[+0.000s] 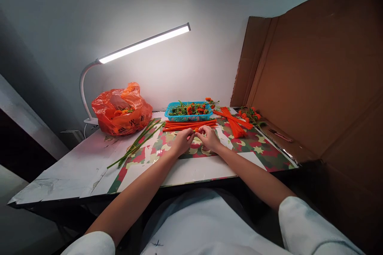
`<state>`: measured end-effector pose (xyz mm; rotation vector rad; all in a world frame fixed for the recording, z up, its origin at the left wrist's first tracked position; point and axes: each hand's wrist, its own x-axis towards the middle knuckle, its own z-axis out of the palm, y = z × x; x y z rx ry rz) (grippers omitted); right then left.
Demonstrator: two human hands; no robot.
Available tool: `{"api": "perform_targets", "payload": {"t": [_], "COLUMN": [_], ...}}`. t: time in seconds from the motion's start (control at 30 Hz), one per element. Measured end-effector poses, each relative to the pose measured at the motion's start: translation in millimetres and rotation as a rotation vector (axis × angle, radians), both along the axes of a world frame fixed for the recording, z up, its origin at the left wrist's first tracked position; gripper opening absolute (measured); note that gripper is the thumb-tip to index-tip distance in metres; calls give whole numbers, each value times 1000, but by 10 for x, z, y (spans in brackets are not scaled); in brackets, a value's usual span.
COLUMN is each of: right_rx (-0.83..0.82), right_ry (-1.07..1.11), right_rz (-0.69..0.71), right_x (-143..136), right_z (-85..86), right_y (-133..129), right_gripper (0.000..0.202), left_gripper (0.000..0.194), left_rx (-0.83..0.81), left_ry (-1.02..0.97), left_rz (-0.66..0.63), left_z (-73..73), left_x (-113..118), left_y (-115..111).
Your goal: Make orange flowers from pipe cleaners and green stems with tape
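Over the middle of the table, my left hand (182, 142) and my right hand (209, 138) meet, fingertips almost together. Between them is a small orange flower (196, 130) with a bit of green under its head. Both hands pinch at it, though my fingers cover most of the part they hold. Just beyond lies a bundle of long orange sticks (176, 126), which look like pipe cleaners. Behind that stands a blue plastic basket (189, 118), with orange flowers (200, 109) and green stems in it.
Left of my hands lie long green stems (134, 143). An orange plastic bag (128, 121) stands behind them, beside a lit desk lamp (146, 43). To the right are crossed orange bundles (231, 121), more orange flowers (248, 114), a pink-handled tool (281, 135) and tall cardboard (314, 67).
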<state>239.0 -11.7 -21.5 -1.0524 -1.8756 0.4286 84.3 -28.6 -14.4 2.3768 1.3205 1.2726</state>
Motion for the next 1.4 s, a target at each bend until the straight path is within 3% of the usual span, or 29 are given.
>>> {"api": "perform_targets", "payload": {"t": [0.57,0.83,1.03,1.27,1.4], "right_rx": [-50,-12,26,211,184], "right_ry": [-89,9,181,123,17], "right_rz": [-44,44,28,144,191], "right_x": [-38,-1,78,118,102], "right_z": [-82,-54,0,94,139], "right_y": [43,33,-13,-125,-194], "right_gripper": [12,18,27,49,63], "left_gripper": [20,19,33,46,46], "left_rx": [-12,-133,-318,-535,-649], "left_ry": [21,-176,-504,-515,-473], "left_rz": [-11,-18,-281,-443,-522], "left_z": [-43,-45,-74,-2,21], "left_x": [7,-21,-82,-95,-92], "left_y": [29,55,178,74,27]}}
